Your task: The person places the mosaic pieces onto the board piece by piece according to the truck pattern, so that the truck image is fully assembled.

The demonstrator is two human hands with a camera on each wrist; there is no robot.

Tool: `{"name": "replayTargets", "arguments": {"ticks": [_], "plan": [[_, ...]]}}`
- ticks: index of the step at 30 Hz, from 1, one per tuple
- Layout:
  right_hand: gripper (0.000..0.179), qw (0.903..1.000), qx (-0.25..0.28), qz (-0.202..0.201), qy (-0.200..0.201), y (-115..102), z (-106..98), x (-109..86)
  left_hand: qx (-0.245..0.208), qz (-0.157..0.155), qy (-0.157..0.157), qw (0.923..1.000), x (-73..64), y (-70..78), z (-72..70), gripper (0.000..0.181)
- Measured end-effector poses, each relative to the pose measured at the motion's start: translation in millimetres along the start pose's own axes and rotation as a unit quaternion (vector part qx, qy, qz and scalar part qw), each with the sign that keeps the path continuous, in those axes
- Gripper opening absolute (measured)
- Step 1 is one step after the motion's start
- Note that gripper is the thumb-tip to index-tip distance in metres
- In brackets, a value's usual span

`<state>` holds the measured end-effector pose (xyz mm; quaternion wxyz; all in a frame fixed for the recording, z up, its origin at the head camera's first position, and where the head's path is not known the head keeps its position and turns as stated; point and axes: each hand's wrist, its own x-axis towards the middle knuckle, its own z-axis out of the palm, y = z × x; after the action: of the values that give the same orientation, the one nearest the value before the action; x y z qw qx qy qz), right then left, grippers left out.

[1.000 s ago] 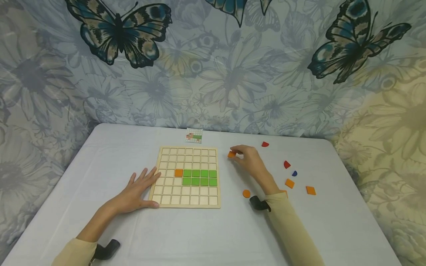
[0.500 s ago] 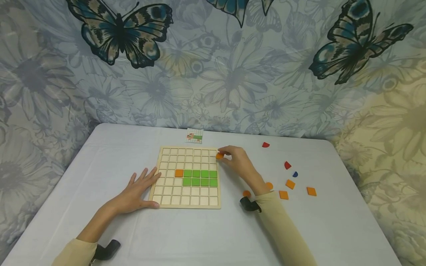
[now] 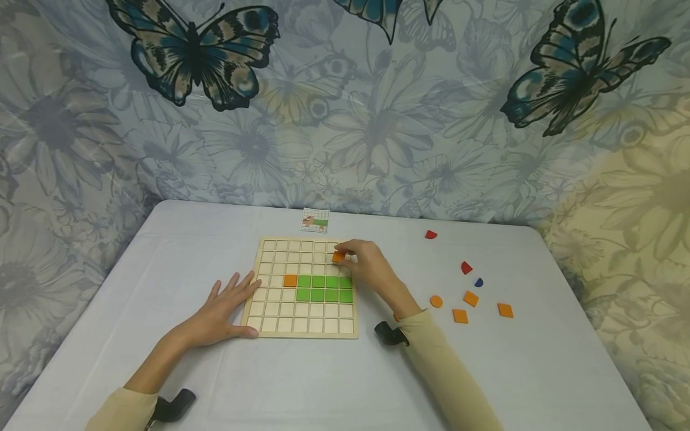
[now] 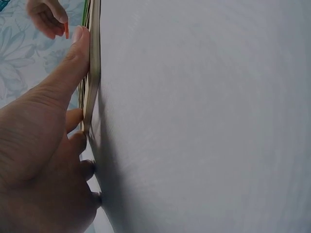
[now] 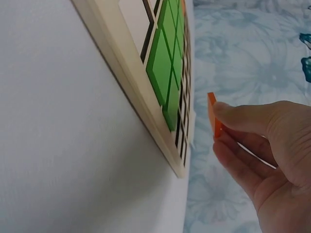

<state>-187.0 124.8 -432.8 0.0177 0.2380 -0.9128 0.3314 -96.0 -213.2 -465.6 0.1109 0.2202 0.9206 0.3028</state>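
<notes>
A wooden grid board [image 3: 302,335] lies on the white table, with two rows of green square tiles [image 3: 324,288] and one orange square tile [image 3: 290,281] set in its cells. My right hand [image 3: 369,263] pinches another orange square tile [image 5: 212,116] between thumb and fingers, above the board's upper right part. The right wrist view shows that tile on edge, apart from the board. My left hand [image 3: 218,314] lies with spread fingers at the board's left edge. In the left wrist view its thumb [image 4: 73,63] touches the board's side.
A small pattern card [image 3: 315,220] lies behind the board. To the right are loose orange squares [image 3: 471,299], an orange circle [image 3: 436,301], red wedge pieces [image 3: 466,268] and a blue half-round piece [image 3: 478,282]. Another orange piece is mostly hidden by the right wrist. A butterfly-print backdrop rises behind the table.
My right hand has moved left with the orange square tile, from beside the board to over its upper right cells. The left hand has stayed in place.
</notes>
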Motion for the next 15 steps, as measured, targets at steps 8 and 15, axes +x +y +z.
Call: {"name": "replayTargets", "arguments": {"ticks": [8, 15], "plan": [[0.032, 0.9996, -0.006, -0.010, -0.026, -11.4, 9.1, 5.8, 0.003, -0.005, 0.001, 1.0000, 0.1, -1.1, 1.0, 0.106], [0.031, 0.9981, 0.027, -0.037, -0.042, -19.6, 20.2, 12.5, 0.002, -0.004, 0.000, 1.0000, 0.6, -1.3, 1.0, 0.106]]}}
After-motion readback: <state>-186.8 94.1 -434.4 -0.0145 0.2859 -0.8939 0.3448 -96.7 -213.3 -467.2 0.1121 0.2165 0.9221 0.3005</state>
